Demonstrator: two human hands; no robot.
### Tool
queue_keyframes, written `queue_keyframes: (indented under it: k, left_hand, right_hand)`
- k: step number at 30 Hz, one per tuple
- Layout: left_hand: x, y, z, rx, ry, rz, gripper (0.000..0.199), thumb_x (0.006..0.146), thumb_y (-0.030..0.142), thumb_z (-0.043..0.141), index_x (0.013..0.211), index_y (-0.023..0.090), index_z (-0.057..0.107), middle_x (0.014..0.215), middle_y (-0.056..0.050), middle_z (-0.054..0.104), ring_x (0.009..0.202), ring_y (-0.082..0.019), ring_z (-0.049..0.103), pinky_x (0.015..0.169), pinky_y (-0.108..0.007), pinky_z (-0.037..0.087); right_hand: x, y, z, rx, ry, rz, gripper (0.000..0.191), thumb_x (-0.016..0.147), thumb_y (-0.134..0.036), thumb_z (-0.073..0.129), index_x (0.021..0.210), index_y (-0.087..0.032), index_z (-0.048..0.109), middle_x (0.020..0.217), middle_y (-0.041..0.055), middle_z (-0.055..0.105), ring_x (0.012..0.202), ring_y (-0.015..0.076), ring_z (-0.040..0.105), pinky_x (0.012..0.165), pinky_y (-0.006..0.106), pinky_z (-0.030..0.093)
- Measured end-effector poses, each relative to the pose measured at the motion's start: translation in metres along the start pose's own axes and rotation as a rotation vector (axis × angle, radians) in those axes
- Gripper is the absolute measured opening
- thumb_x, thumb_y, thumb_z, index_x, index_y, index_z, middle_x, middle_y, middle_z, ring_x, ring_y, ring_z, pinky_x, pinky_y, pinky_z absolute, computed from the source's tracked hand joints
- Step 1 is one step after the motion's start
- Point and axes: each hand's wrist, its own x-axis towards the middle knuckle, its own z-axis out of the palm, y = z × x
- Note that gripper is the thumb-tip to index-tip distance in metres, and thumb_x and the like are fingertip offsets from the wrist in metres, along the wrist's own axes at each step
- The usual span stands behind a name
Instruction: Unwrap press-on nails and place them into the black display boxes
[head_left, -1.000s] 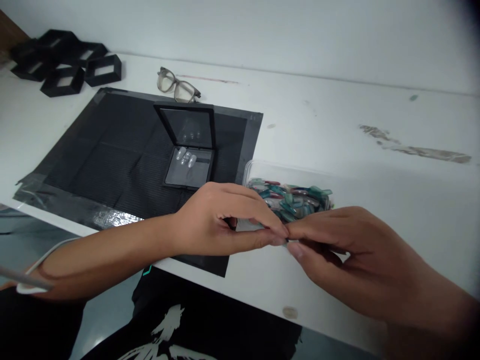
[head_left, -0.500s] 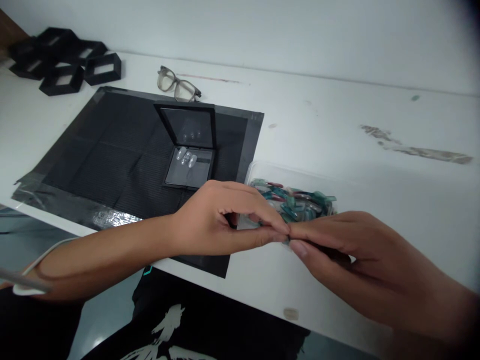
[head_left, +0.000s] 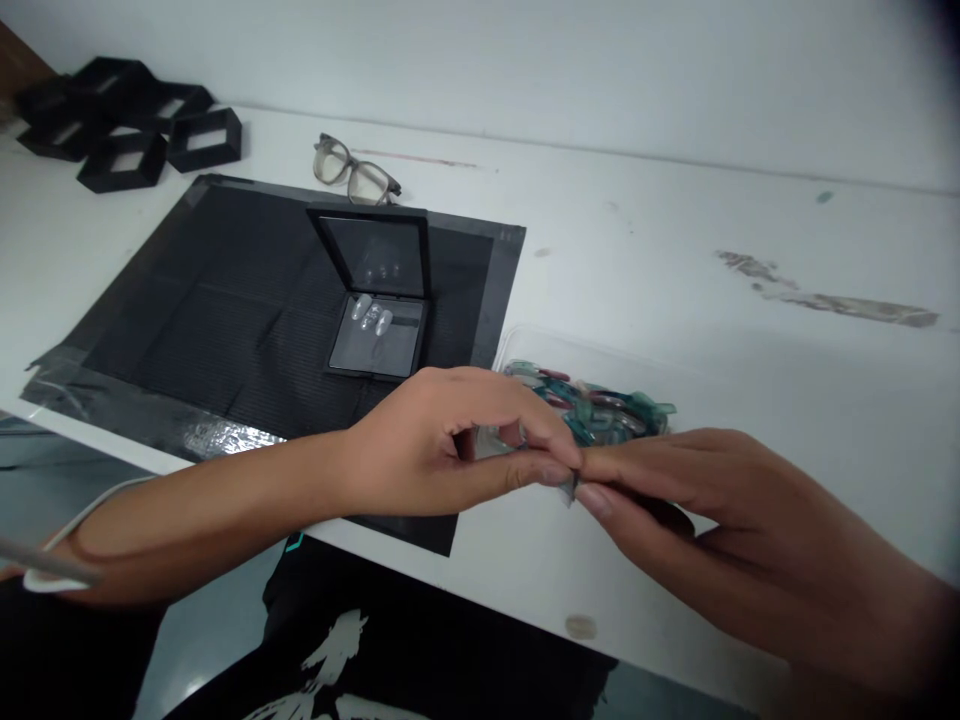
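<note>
My left hand (head_left: 457, 435) and my right hand (head_left: 712, 520) meet fingertip to fingertip at the table's front part. Between them they pinch a small greyish piece (head_left: 569, 489), mostly hidden by the fingers, so its kind is unclear. Just behind the hands a clear plastic box (head_left: 517, 338) holds many small glossy green, dark and reddish pieces (head_left: 600, 410), partly covered by my fingers. To the left, a black case (head_left: 375, 350) stands with its lid raised. Inside lie three pale glittery press-on nails (head_left: 371, 313), side by side.
The case rests on a black ribbed mat (head_left: 225, 290) taped to the white table (head_left: 660, 270). Glasses (head_left: 356, 172) lie behind the mat. Several black box frames (head_left: 124, 160) are piled at the back left. A white wall rises behind.
Both hands stay together with only a slight shift. More of the small greyish piece now shows below the fingertips.
</note>
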Motion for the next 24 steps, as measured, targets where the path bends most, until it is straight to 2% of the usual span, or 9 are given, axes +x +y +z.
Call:
queue_keyframes:
  k: [2, 4, 8, 11, 15, 20, 24]
  left_hand:
    - [-0.0008, -0.0007, 0.0007, 0.019, 0.016, 0.01, 0.009, 0.089, 0.018, 0.073, 0.097, 0.015, 0.072, 0.094, -0.004, 0.078, 0.083, -0.01, 0.072, 0.057, -0.016, 0.055]
    - [-0.0017, -0.0016, 0.0013, 0.038, 0.023, 0.026, 0.01, 0.089, 0.017, 0.073, 0.098, 0.015, 0.072, 0.094, -0.005, 0.079, 0.083, -0.01, 0.072, 0.059, -0.016, 0.057]
    - [-0.0021, -0.0028, 0.0012, 0.036, -0.013, 0.063, 0.012, 0.09, 0.015, 0.071, 0.101, 0.014, 0.071, 0.092, -0.005, 0.078, 0.084, -0.01, 0.073, 0.072, -0.018, 0.061]
    - [-0.0004, -0.0029, 0.0003, 0.05, -0.046, 0.103, 0.007, 0.092, 0.015, 0.068, 0.098, 0.015, 0.07, 0.092, -0.006, 0.078, 0.087, -0.011, 0.073, 0.082, -0.02, 0.062]
    - [0.0014, -0.0029, -0.0006, 0.079, -0.065, 0.132, 0.004, 0.093, 0.016, 0.066, 0.096, 0.014, 0.069, 0.092, -0.007, 0.078, 0.088, -0.011, 0.072, 0.084, -0.019, 0.061]
    - [0.0015, -0.0015, -0.0006, 0.102, -0.073, 0.115, 0.004, 0.093, 0.016, 0.066, 0.094, 0.013, 0.068, 0.092, -0.007, 0.077, 0.085, -0.011, 0.071, 0.081, -0.021, 0.061]
    - [0.0027, -0.0009, -0.0024, 0.099, -0.048, 0.194, 0.002, 0.091, 0.015, 0.068, 0.092, 0.014, 0.067, 0.087, -0.007, 0.077, 0.082, -0.011, 0.072, 0.08, -0.02, 0.061]
  right_hand:
    - [0.001, -0.001, 0.001, -0.051, -0.056, -0.021, 0.018, 0.094, -0.024, 0.056, 0.078, -0.023, 0.064, 0.053, -0.0057, 0.05, 0.044, 0.0089, 0.038, 0.044, 0.027, 0.028]
    - [0.0016, -0.0022, 0.0012, -0.096, -0.045, -0.03, 0.018, 0.094, -0.022, 0.054, 0.079, -0.023, 0.064, 0.052, -0.0063, 0.048, 0.043, 0.0086, 0.037, 0.043, 0.027, 0.027]
    - [0.0013, -0.005, 0.001, -0.182, -0.052, -0.067, 0.019, 0.094, -0.02, 0.051, 0.079, -0.021, 0.061, 0.051, -0.008, 0.041, 0.042, 0.0073, 0.036, 0.042, 0.027, 0.026]
    - [0.0007, -0.0051, 0.0018, -0.243, -0.065, -0.072, 0.022, 0.093, -0.018, 0.047, 0.072, -0.022, 0.05, 0.051, -0.0085, 0.037, 0.042, 0.0065, 0.035, 0.043, 0.028, 0.025]
    - [0.0005, -0.0029, 0.0034, -0.295, -0.08, -0.053, 0.024, 0.09, -0.015, 0.045, 0.068, -0.022, 0.038, 0.051, -0.0088, 0.033, 0.042, 0.0059, 0.032, 0.044, 0.028, 0.024]
    - [0.0015, -0.0049, 0.0026, -0.248, -0.092, -0.027, 0.021, 0.092, -0.015, 0.044, 0.072, -0.022, 0.044, 0.053, -0.0086, 0.037, 0.044, 0.0062, 0.034, 0.045, 0.027, 0.025]
    - [0.0023, -0.0075, -0.0005, -0.164, -0.117, -0.002, 0.023, 0.095, -0.015, 0.042, 0.074, -0.022, 0.048, 0.054, -0.0081, 0.042, 0.044, 0.0067, 0.035, 0.044, 0.026, 0.026]
